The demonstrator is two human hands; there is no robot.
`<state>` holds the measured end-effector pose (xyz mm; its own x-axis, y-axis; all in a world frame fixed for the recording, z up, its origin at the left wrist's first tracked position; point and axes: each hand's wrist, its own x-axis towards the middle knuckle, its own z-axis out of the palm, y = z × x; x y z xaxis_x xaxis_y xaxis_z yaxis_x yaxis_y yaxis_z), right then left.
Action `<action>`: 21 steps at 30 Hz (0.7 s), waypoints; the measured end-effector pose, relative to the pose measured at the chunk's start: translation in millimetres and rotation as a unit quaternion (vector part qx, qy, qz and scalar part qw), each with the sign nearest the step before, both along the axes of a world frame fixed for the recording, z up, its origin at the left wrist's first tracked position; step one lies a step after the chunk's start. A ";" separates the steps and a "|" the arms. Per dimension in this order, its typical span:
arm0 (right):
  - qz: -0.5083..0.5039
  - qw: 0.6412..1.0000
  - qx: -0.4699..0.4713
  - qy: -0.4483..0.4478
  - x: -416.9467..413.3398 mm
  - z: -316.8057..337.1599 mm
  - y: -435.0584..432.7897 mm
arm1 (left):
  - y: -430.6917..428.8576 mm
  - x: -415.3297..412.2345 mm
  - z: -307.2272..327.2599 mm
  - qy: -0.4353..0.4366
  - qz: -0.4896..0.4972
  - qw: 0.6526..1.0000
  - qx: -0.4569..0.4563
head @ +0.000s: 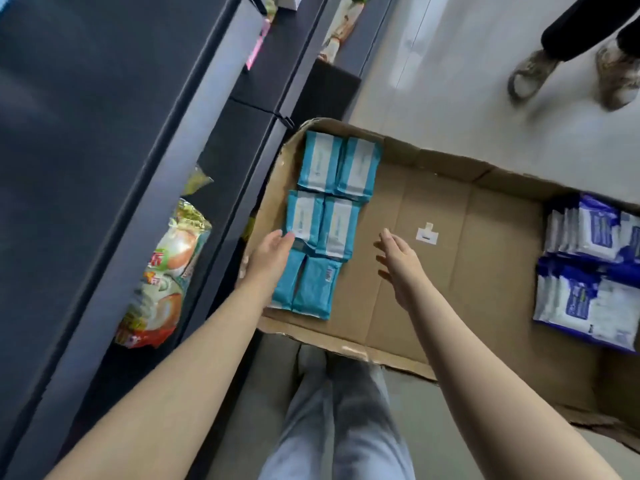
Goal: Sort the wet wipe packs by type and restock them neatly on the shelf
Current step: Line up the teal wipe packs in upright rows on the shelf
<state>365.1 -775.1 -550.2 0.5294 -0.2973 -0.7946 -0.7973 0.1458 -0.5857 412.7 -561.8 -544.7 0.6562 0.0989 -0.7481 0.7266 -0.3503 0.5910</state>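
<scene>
The dark blue and white wet wipe packs [595, 271] at the right end of the flat brown cardboard box [450, 258] are cut off by the picture's edge. Their writing is too blurry to read. Six light blue wet wipe packs [322, 216] lie in two neat rows at the box's left end, just beside the dark grey shelf [104, 168]. Their white labels cannot be read. One pack shows a small barcode [330, 273]. The left hand [272, 254] hides part of a near pack, its straight fingers touching the packs, grip released. The right hand [398, 261] hovers over bare cardboard, grip released, holding nothing. Bright snack bags [162, 271] on the shelf carry blurred writing.
</scene>
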 end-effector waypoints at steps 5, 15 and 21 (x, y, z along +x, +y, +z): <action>0.027 0.999 0.022 0.000 29.4 -72.6 10.8 | -11.9 32.9 -68.6 -0.002 0.049 0.999 0.004; -0.005 0.999 -0.025 -0.038 35.5 -112.9 21.3 | -13.5 46.6 -105.3 -0.048 0.024 0.994 0.097; -0.003 1.000 -0.007 -0.027 43.2 -108.8 15.4 | -18.5 45.3 -106.1 -0.063 0.014 0.990 0.125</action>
